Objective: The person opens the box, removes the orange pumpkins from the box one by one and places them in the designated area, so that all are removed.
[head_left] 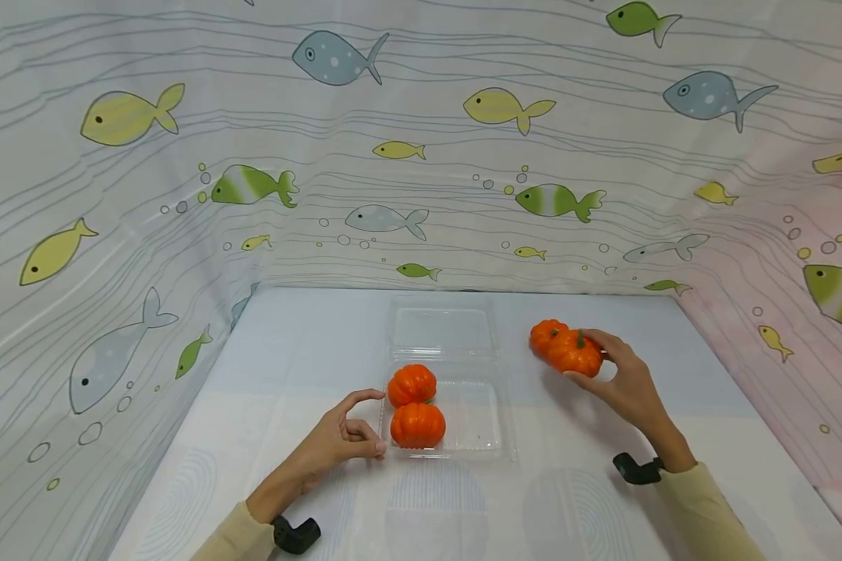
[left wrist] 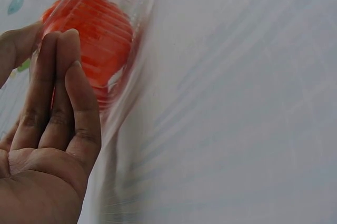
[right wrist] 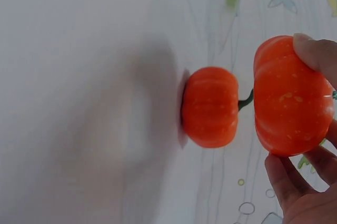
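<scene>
My right hand grips an orange toy pumpkin between thumb and fingers. The right wrist view shows this held pumpkin raised off the table, with a second pumpkin resting behind it. That second pumpkin is partly hidden in the head view. At the left edge of a clear plastic clamshell box, my left hand has its fingertips at the wall, thumb and index finger spread. Inside the box's left half sit two pumpkins, a rear one and a front one.
The box's clear lid lies folded back behind its base. A white table carries everything, and a fish-print curtain stands around its back and sides.
</scene>
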{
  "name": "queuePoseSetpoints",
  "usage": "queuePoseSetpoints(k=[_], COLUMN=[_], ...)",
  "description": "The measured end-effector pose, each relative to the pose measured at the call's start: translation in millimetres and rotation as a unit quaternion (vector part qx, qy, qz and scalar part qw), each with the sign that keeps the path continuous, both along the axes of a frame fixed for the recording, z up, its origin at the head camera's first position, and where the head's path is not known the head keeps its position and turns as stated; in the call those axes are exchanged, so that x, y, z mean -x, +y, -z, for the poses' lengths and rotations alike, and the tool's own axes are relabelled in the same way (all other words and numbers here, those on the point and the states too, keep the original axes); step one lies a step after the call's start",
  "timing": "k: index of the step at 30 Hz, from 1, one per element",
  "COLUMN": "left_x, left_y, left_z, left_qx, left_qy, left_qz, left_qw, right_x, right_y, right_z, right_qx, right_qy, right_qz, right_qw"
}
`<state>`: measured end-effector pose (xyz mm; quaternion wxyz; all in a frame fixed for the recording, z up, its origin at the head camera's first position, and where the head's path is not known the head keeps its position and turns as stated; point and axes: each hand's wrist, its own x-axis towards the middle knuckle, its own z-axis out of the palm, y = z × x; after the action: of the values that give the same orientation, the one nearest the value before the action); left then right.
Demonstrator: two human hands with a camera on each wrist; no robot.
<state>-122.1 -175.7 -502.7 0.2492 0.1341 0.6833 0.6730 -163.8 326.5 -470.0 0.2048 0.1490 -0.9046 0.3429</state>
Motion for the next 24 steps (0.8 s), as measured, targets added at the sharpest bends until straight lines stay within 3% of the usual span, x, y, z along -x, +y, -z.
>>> queuePoseSetpoints(k=[24], left_x=[-0.1], left_y=[-0.5], left_z=[-2.0], left_qx=[-0.002], left_qy=[0.001], left_qz=[0.0], left_qw=[1.0], right_x=[20.9], right_y=[34.1], right_z=[17.7], right_qx=[-0.007], right_qy=[-0.033], right_qz=[0.073], right_qw=[0.9967])
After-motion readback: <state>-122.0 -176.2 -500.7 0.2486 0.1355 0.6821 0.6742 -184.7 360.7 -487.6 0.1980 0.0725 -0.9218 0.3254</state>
